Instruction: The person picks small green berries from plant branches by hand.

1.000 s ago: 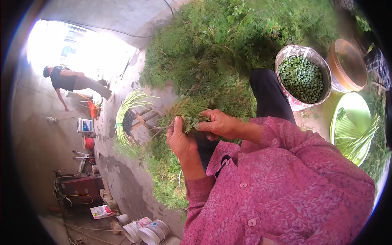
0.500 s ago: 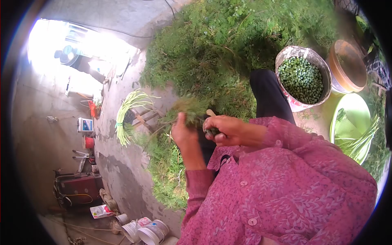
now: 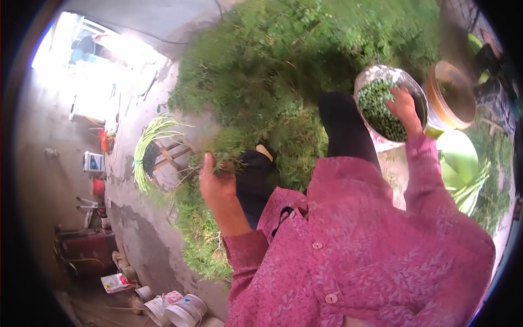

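Note:
My left hand (image 3: 218, 182) is closed around a leafy green conifer sprig (image 3: 220, 158), thumb up, in front of my dark trouser leg. My right hand (image 3: 404, 106) reaches over a round bucket (image 3: 366, 77) at the upper right. Small round green cones (image 3: 376, 103) fill much of that bucket, and my fingertips are right at them, apart and pointing down. The palm side of this hand is turned away from view. A big heap of cut conifer branches (image 3: 261, 60) spreads in front of me and around my legs.
Beside the cone bucket stand an orange-brown bucket (image 3: 438, 101) and a light green basin (image 3: 455, 152) with long green stalks (image 3: 471, 188). Left lies a bundle of long green pods (image 3: 143, 155) on a wooden stool (image 3: 171, 155). White buckets (image 3: 185, 310) sit lower left. Another person (image 3: 493, 82) is at the right edge.
My right hand has left the sprig, carrying a handful of green cones, and moved right to the bucket. My left hand still holds the sprig, slightly lower left in view. The view has shifted.

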`<state>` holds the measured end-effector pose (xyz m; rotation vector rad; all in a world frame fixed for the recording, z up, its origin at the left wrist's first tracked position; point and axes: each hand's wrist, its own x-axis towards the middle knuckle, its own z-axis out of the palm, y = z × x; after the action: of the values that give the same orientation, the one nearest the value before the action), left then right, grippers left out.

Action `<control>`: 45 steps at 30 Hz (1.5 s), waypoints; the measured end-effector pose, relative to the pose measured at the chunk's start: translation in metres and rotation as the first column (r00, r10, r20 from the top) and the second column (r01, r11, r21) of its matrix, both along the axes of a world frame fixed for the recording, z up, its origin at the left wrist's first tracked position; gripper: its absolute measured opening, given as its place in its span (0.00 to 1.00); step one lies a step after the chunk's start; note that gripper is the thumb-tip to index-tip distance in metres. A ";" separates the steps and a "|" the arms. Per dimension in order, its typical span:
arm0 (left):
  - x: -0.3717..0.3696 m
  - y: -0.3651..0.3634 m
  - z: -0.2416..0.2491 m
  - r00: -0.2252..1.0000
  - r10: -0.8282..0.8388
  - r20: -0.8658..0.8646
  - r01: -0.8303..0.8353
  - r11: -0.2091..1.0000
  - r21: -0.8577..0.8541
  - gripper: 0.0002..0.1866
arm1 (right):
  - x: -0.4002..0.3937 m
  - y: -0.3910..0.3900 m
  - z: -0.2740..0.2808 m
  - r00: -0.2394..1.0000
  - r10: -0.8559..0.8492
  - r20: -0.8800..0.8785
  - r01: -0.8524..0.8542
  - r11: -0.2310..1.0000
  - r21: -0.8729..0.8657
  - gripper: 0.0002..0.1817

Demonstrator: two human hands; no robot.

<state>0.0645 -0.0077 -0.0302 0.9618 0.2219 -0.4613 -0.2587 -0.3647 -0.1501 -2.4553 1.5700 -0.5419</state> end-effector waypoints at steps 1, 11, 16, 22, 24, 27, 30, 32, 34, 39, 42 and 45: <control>-0.003 0.000 0.002 0.999 -0.050 0.022 0.050 0.999 0.001 0.09 | -0.002 0.001 -0.003 1.000 -0.010 -0.002 0.010 0.998 0.062 0.21; -0.024 -0.017 0.014 0.999 -0.027 -0.042 0.027 1.000 0.003 0.04 | 0.129 0.129 0.111 0.550 0.089 0.831 -0.801 0.337 0.494 0.15; -0.029 -0.013 0.012 0.983 -0.134 0.126 0.132 0.991 0.021 0.08 | 0.182 0.201 0.119 0.462 0.021 0.887 -0.878 -0.129 0.461 0.23; -0.040 -0.013 0.020 0.979 -0.068 0.193 0.056 0.996 0.068 0.07 | 0.198 0.224 0.128 0.524 -0.156 0.837 -0.852 -0.111 0.512 0.25; -0.042 -0.013 0.019 0.969 -0.084 0.233 0.074 0.996 0.050 0.07 | 0.199 0.224 0.125 0.511 -0.156 0.845 -0.859 -0.127 0.496 0.23; -0.046 -0.014 0.020 0.952 -0.097 0.291 0.088 0.995 0.043 0.07 | 0.197 0.221 0.122 0.493 -0.112 0.863 -0.868 -0.134 0.479 0.19; -0.049 -0.016 0.018 0.937 -0.079 0.339 0.061 0.996 0.066 0.04 | 0.198 0.218 0.119 0.549 0.022 0.835 -0.826 -0.140 0.546 0.15; -0.048 -0.017 0.018 0.928 -0.063 0.367 0.036 0.996 0.079 0.03 | 0.197 0.218 0.118 0.604 0.110 0.789 -0.775 -0.150 0.614 0.15; -0.048 -0.016 0.017 0.869 -0.069 0.490 0.005 0.992 0.130 0.03 | 0.195 0.225 0.119 0.624 -0.194 0.757 -0.770 -0.317 0.554 0.18; -0.058 -0.023 0.031 0.781 -0.137 0.610 -0.011 0.972 0.233 0.04 | 0.196 0.220 0.124 0.620 -0.352 0.701 -0.769 -0.449 0.455 0.18; -0.059 -0.024 0.026 0.781 -0.149 0.606 -0.025 0.963 0.270 0.05 | 0.197 0.224 0.117 0.594 -0.401 0.698 -0.796 -0.420 0.436 0.17; -0.058 -0.023 0.024 0.817 -0.137 0.560 0.004 0.973 0.232 0.05 | 0.198 0.226 0.111 0.581 -0.421 0.696 -0.808 -0.397 0.435 0.13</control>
<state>0.0066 -0.0307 -0.0058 1.2905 -0.3230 -0.1958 -0.0604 -0.1389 -0.0393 -0.6378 0.2322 0.1104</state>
